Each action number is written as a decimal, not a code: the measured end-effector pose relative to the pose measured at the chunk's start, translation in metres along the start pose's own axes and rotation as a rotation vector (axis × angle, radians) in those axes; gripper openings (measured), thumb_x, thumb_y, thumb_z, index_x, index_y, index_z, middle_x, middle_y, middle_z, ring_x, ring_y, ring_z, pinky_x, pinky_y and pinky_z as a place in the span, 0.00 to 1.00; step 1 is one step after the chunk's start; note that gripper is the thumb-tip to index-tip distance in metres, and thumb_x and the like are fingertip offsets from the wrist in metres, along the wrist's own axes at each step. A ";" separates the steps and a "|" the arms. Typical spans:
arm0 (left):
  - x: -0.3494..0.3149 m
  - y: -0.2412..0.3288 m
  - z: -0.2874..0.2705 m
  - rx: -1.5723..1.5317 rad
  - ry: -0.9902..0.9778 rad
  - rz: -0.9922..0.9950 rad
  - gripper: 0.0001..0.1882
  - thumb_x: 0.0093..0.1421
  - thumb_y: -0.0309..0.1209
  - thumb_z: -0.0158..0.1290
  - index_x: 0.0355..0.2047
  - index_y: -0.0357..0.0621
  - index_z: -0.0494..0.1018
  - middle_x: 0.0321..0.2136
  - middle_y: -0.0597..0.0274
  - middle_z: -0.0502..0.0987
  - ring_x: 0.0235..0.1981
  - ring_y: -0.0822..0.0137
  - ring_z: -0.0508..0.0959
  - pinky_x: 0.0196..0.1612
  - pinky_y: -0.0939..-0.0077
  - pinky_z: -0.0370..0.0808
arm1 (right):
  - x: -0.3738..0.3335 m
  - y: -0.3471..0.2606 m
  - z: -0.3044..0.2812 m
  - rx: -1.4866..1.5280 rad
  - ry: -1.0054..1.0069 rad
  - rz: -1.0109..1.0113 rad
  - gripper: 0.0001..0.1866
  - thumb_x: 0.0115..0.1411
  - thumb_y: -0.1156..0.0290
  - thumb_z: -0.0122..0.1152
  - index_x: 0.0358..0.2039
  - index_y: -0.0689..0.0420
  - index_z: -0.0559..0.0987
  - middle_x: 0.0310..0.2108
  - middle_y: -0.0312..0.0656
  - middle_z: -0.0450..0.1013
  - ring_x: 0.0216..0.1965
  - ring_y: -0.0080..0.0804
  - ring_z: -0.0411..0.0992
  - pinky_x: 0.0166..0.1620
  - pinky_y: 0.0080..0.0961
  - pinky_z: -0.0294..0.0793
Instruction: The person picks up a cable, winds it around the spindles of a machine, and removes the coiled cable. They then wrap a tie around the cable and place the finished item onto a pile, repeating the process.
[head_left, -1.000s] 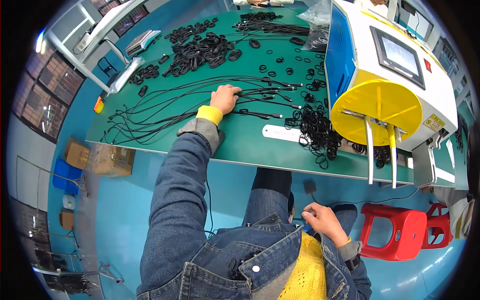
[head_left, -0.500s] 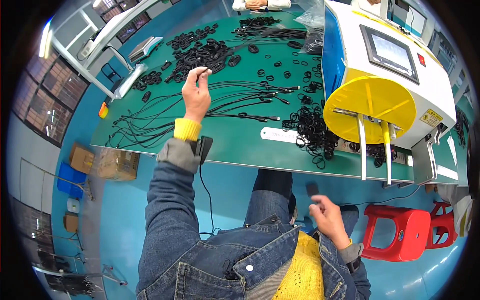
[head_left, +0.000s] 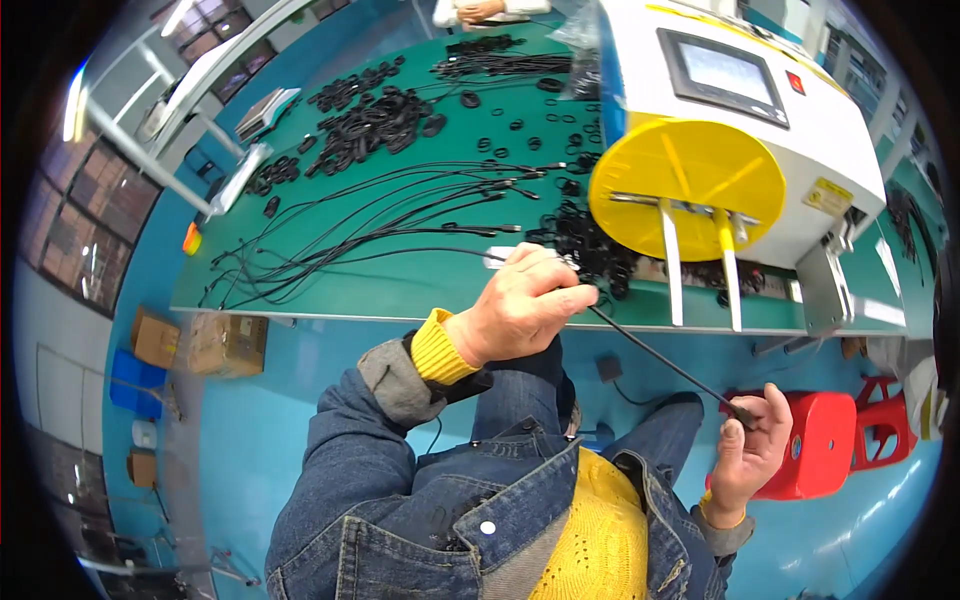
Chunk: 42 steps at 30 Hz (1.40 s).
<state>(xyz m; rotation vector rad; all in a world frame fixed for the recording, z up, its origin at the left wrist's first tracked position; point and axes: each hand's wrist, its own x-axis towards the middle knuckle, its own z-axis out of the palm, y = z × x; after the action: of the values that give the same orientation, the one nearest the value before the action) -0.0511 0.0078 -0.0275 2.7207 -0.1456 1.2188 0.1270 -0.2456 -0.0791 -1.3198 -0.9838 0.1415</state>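
Two hands: both gripping one black cable [head_left: 650,350]
Left hand [head_left: 525,300]: pinching it at the green table [head_left: 400,290] edge
Right hand [head_left: 752,445]: clasping its lower end near the red stool [head_left: 815,440]

My table [head_left: 400,290] has a green top with a pale front edge. Long black cables [head_left: 380,215] lie fanned across its middle, their loose ends trailing toward the left edge. Behind them, toward the far left corner, sits a heap of coiled black cable bundles [head_left: 375,115], and small black rings [head_left: 520,125] are scattered just right of that. A white machine with a yellow disc [head_left: 690,180] stands on the right end (a tangle of black loops [head_left: 590,250] lies at its foot, near the front edge).
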 end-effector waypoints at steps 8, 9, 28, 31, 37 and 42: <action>0.033 0.033 0.010 -0.171 -0.014 -0.271 0.13 0.46 0.18 0.54 0.34 0.40 0.74 0.24 0.57 0.71 0.24 0.59 0.72 0.27 0.70 0.68 | 0.029 -0.028 -0.009 -0.482 -0.142 -0.296 0.12 0.48 0.86 0.57 0.36 0.65 0.75 0.31 0.50 0.72 0.33 0.40 0.72 0.36 0.26 0.72; 0.042 0.038 0.011 -0.171 -0.046 -0.264 0.12 0.47 0.18 0.54 0.35 0.40 0.74 0.24 0.57 0.71 0.23 0.60 0.72 0.26 0.71 0.69 | 0.031 -0.024 -0.008 -0.452 -0.186 -0.352 0.13 0.47 0.86 0.58 0.36 0.65 0.75 0.31 0.50 0.72 0.33 0.40 0.73 0.35 0.26 0.73; 0.082 0.003 0.054 -0.109 0.137 -0.358 0.05 0.52 0.22 0.55 0.31 0.38 0.75 0.18 0.57 0.71 0.18 0.65 0.71 0.22 0.76 0.67 | 0.139 0.050 0.052 -0.887 -0.039 -0.298 0.07 0.55 0.69 0.56 0.28 0.60 0.75 0.22 0.46 0.72 0.22 0.43 0.71 0.24 0.33 0.69; 0.081 -0.001 0.058 -0.138 0.164 -0.415 0.05 0.53 0.23 0.54 0.32 0.38 0.75 0.18 0.56 0.72 0.19 0.65 0.72 0.23 0.76 0.68 | 0.144 0.059 0.053 -0.885 0.014 -0.312 0.08 0.56 0.68 0.56 0.26 0.59 0.75 0.20 0.47 0.71 0.21 0.45 0.70 0.23 0.34 0.68; 0.070 -0.018 0.066 -0.214 0.218 -0.373 0.07 0.53 0.24 0.55 0.34 0.37 0.76 0.22 0.57 0.75 0.22 0.69 0.74 0.27 0.80 0.70 | 0.104 0.076 0.046 -0.719 0.155 -0.224 0.13 0.55 0.64 0.57 0.18 0.57 0.73 0.15 0.47 0.69 0.20 0.46 0.70 0.22 0.37 0.68; 0.062 -0.017 0.068 -0.348 0.262 -0.421 0.08 0.54 0.24 0.55 0.36 0.36 0.76 0.24 0.58 0.76 0.24 0.71 0.74 0.30 0.82 0.71 | 0.056 0.084 0.016 -0.767 0.034 0.030 0.12 0.55 0.64 0.57 0.22 0.60 0.76 0.17 0.50 0.69 0.21 0.50 0.69 0.24 0.35 0.67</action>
<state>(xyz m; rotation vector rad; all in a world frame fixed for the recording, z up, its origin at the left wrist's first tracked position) 0.0422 0.0109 -0.0272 2.1316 0.2170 1.2643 0.1865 -0.1746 -0.1228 -2.0242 -1.0293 -0.2637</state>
